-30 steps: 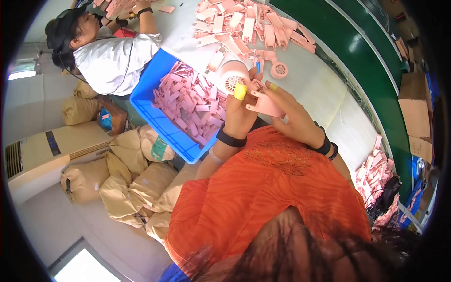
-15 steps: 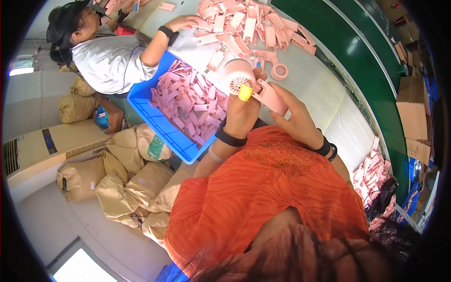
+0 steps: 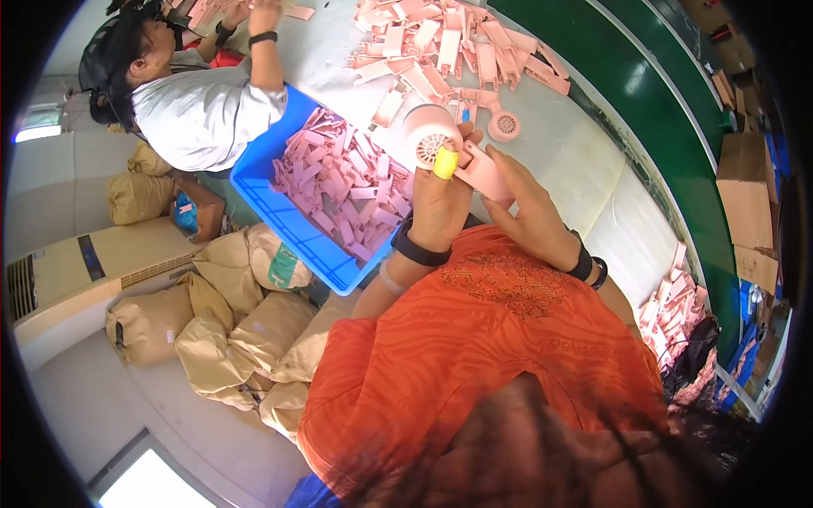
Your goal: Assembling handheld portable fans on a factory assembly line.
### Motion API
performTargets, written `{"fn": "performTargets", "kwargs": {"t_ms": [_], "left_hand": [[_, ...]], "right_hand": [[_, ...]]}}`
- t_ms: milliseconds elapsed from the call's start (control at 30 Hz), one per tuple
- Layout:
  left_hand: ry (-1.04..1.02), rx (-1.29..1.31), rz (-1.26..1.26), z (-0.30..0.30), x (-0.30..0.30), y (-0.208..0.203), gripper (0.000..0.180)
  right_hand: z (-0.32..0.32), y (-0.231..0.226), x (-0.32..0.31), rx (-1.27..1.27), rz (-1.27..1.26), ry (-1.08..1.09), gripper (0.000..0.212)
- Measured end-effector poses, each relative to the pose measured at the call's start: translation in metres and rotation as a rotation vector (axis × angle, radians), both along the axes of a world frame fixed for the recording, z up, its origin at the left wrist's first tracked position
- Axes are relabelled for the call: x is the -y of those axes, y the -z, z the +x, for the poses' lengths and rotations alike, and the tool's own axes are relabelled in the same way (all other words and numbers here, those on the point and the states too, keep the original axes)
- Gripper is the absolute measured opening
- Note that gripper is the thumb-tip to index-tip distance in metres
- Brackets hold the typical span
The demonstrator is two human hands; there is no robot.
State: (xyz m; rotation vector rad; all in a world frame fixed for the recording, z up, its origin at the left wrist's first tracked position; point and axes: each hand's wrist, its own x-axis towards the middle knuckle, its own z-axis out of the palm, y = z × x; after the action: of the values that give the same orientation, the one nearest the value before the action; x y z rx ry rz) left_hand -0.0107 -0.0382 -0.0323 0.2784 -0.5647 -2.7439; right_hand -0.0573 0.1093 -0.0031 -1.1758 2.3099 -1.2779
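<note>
A pink plastic hair dryer housing (image 3: pixel 426 125), with a round slotted grille at one end, is held in front of my chest. My left hand (image 3: pixel 442 199) is closed around it near the grille, a yellow wrap on the thumb. With the fingers bent around the pink handle (image 3: pixel 484 175), my right hand (image 3: pixel 535 207) grips the same piece from the other side. Part of the joint between barrel and handle is hidden by my left fingers. Just beyond my hands, a similar pink part with a round grille (image 3: pixel 504 127) lies on the table.
A blue crate (image 3: pixel 292 245) full of pink strips stands at my left. Pink shells are piled (image 3: pixel 449 42) on the pale table (image 3: pixel 584 161). A co-worker (image 3: pixel 199 114) sits at the far left. Tan sacks (image 3: pixel 148 322) and a cardboard box (image 3: pixel 745 190) flank me.
The co-worker's arm has drawn back from near the shell pile toward the far left. My hands stay on the housing, with the handle slightly shifted.
</note>
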Motion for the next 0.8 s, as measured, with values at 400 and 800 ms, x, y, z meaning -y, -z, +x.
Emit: {"fn": "performTargets", "kwargs": {"t_ms": [400,800], "left_hand": [[0.004,-0.013,0.028,0.001,-0.002,0.004,0.036],[0.041,-0.153,-0.082,0.005,0.003,-0.009,0.052]], "right_hand": [[0.002,0.003,0.000,-0.142,0.028,0.025,0.064],[0.005,-0.008,0.001,-0.365,-0.046,0.058,0.062]]}}
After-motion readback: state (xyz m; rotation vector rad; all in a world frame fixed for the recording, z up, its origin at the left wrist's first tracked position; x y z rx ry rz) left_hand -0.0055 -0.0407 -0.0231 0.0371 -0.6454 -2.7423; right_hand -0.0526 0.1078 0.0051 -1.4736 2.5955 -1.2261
